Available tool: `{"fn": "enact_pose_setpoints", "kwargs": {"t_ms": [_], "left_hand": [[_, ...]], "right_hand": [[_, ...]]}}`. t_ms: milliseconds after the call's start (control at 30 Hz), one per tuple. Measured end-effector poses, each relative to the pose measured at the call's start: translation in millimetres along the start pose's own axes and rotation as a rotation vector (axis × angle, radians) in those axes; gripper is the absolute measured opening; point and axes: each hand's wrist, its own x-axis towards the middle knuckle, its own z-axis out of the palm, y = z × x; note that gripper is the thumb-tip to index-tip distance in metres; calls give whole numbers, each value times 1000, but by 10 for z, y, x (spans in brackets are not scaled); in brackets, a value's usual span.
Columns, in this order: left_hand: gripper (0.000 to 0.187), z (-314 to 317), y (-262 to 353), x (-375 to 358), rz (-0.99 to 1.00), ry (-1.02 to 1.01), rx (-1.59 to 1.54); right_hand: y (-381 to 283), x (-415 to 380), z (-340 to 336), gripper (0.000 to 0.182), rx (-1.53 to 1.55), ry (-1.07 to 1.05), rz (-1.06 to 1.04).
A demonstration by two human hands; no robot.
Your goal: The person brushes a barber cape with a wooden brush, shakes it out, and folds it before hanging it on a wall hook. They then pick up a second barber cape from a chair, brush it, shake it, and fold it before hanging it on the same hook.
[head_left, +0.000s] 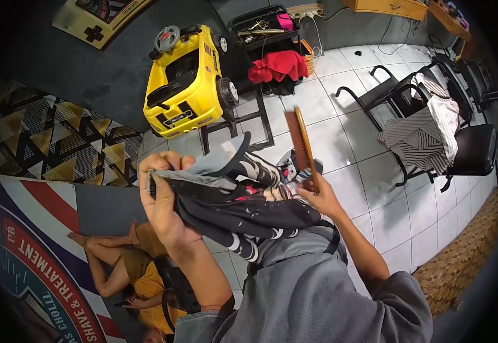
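Black patterned cloth (226,212) hangs bunched before the grey shirt (323,280), pinched in the left hand (168,208), while the right hand (322,198) grips a brush (301,139) beside it, and what is done or left cannot be told

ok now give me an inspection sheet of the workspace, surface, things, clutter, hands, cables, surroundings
surface: white tiled floor; work is held in the air above it
job's things: dark patterned cloth, bunched; wood-backed brush, upright beside it
clutter: yellow toy car, red cloth, striped cloth draped over black seating
left hand: pinching the dark patterned cloth
right hand: gripping the brush
cables: white leads near the wall; none seen at the hands
surroundings: another person at the left, woven panel at the right
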Motion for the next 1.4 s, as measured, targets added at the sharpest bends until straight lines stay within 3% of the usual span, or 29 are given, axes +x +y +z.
{"fn": "enact_pose_setpoints", "kwargs": {"t_ms": [67, 133, 167, 200, 300, 367, 400, 467, 533, 567, 667, 733, 800, 833, 867, 900, 933, 967, 1000, 1033, 1067, 1133, 1233, 1300, 1400], "left_hand": [[17, 79, -21, -19, -1, -4, 27], [17, 87, -20, -51, -21, -139, 38], [18, 120, -9, -65, -32, -166, 0], [18, 106, 6, -74, -27, -168, -2], [20, 58, 105, -56, 76, -157, 5], [19, -89, 174, -19, 133, -97, 92], [19, -174, 205, -10, 183, -44, 176], [16, -350, 266, -49, 198, 23, 225], [13, -617, 315, -80, 338, 146, 1167], [11, -703, 312, -123, 232, 281, 1205], [14, -1508, 165, -235, 151, 432, 1244], [29, -1923, -36, -433, -52, 473, 1705], [64, -1988, -373, -702, -372, 495, 1883], [69, -1926, -569, -831, -492, 385, 1993], [66, -1623, -654, -844, -478, 233, 1860], [62, -1479, -854, -891, -740, 251, 1451], [68, -1379, -1015, -897, -1022, 64, 1210], [75, -1376, -1308, -1058, -1220, 91, 790], [76, -1206, -1454, -1071, -1325, 112, 548], [73, -1141, -1575, -1035, -1358, 99, 349], [57, -1210, -1830, -1087, -1373, 249, 210], [37, -1395, -2184, -1199, -1184, 317, -266], [32, -1321, -2244, -1068, -1106, 476, -381], [33, -1276, -2163, -950, -1039, 532, -473], [30, -1085, -2130, -857, -1222, 508, -464]], "right_hand": [[-340, 127, 275, 61, -91, -166, -63], [-488, 227, 565, 69, -9, -228, -215], [-538, 280, 633, 83, -116, -293, -238], [-509, 354, 713, 92, -196, -272, -396], [-19, 492, 775, 88, -348, -369, -482], [455, 456, 688, 73, -524, -357, -178], [394, 367, 633, 54, -590, -299, -148], [663, 330, 542, 45, -753, -180, -34], [435, 273, 463, 40, -784, -137, 17], [405, 278, 401, 38, -774, -110, 17], [71, 178, 273, 33, -640, -34, -3], [-154, 88, 287, 32, -623, -6, 24], [-279, 73, 346, 31, -373, 80, -118], [-235, 90, 390, 29, -261, 120, -70], [-318, 57, 451, 29, -265, 124, -63], [-476, 5, 516, 29, -320, 126, -72], [-559, -29, 554, 30, -376, 127, -82], [-500, -67, 569, 35, -507, 109, -90], [-555, -134, 649, 37, -425, 90, -174], [-532, -200, 685, 38, -410, 45, -155], [-508, -276, 708, 39, -393, 2, -135], [-593, -421, 751, 36, -485, -42, -68], [-412, -540, 674, 38, -480, -2, -103], [-319, -581, 590, 41, -652, 63, 135], [-98, -557, 448, 51, -590, 174, 302]]}}
